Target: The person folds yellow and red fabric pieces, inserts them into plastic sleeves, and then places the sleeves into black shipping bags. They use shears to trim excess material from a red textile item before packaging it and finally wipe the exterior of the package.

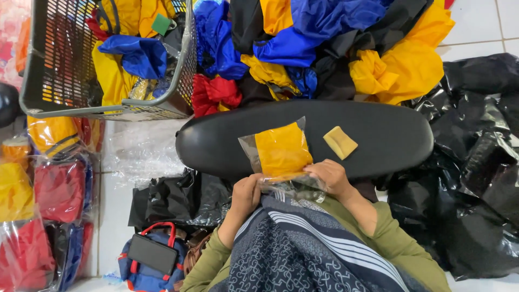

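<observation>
Your left hand (246, 193) and right hand (331, 178) both pinch the open near edge of the clear plastic bag holding folded yellow cloth (282, 150), lying on the black oval board (389, 135). It looks light, soft and slippery; grip the film's corners.

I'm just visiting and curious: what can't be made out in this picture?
- Head view: left hand's fingertips curl under the clear bag holding folded yellow cloth.
- Bag's open end: hidden by right hand.
- Basket: cut off by top edge.
- Small tan pad: kind unclear.
</observation>
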